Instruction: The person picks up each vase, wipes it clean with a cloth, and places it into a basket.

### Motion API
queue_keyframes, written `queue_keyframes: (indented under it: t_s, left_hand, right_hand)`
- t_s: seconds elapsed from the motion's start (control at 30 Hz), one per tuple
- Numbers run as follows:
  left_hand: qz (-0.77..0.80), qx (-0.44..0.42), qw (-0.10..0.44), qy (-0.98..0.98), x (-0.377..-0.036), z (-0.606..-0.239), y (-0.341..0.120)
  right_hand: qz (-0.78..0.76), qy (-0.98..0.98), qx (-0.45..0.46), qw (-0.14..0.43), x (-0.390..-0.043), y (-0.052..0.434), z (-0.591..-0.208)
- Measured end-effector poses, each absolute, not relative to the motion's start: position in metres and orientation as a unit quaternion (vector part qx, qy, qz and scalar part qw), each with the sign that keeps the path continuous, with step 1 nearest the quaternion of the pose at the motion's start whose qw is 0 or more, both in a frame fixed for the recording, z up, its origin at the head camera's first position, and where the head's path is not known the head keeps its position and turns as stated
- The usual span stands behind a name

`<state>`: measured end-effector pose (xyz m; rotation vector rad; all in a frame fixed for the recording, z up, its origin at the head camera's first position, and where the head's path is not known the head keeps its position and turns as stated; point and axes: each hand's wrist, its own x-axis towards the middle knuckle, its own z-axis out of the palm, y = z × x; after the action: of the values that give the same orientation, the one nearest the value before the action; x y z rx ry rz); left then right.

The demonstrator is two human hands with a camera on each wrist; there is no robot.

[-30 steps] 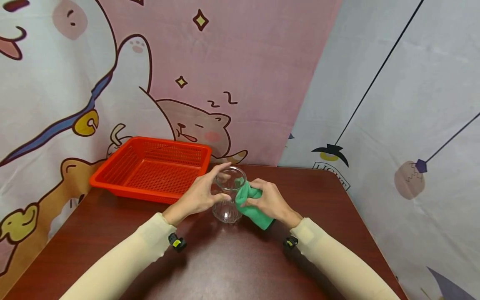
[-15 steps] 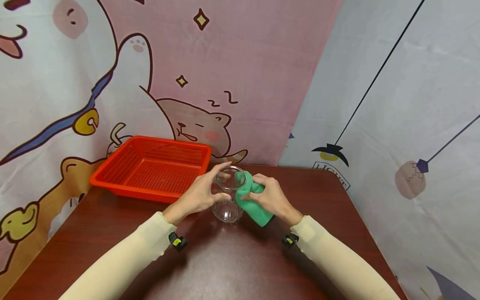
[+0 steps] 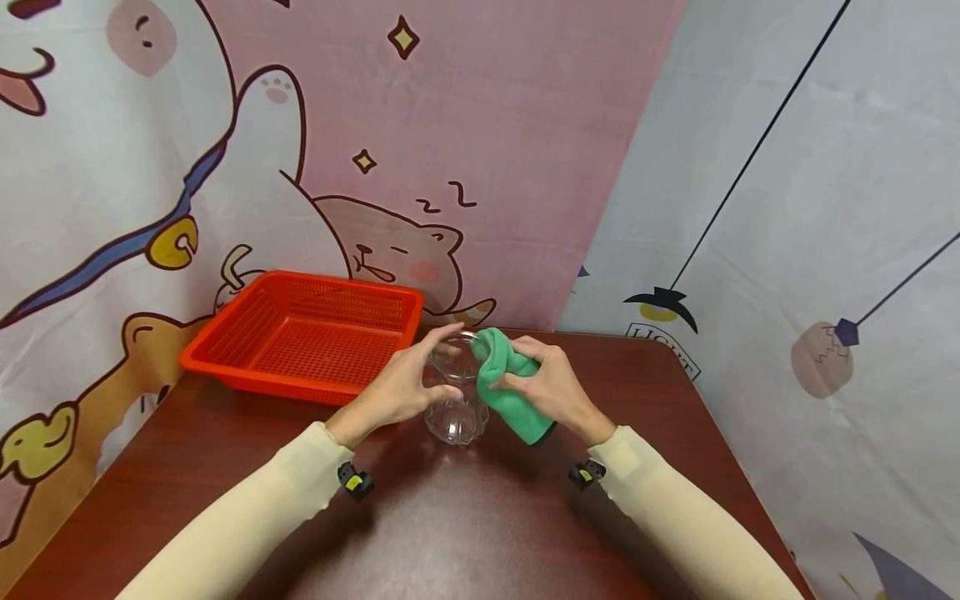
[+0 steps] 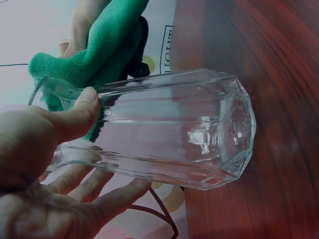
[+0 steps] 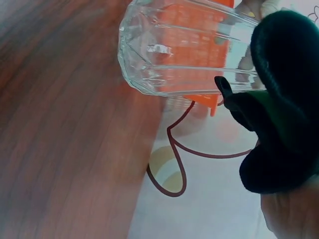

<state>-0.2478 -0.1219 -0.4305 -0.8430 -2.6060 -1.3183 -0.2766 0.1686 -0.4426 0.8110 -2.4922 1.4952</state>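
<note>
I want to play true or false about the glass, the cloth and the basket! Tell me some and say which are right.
1. The left hand holds the clear glass. True.
2. The right hand holds a yellow cloth. False: the green cloth is green.
3. The red basket has the glass inside it. False: the glass stands on the table, beside the basket.
4. The cloth touches the rim of the glass. True.
5. The glass lies on its side. False: it stands upright.
</note>
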Motion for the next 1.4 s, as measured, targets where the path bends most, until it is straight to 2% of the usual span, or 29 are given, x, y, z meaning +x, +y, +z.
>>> queue_keyframes:
  t_s: [1.4]
  left_hand:
    - [-0.432, -0.276, 0.052, -0.857, -0.247, -0.43, -0.121]
  right_hand:
    - [0.491, -0.829, 0.265, 0.037, -0.277, 0.164, -0.454]
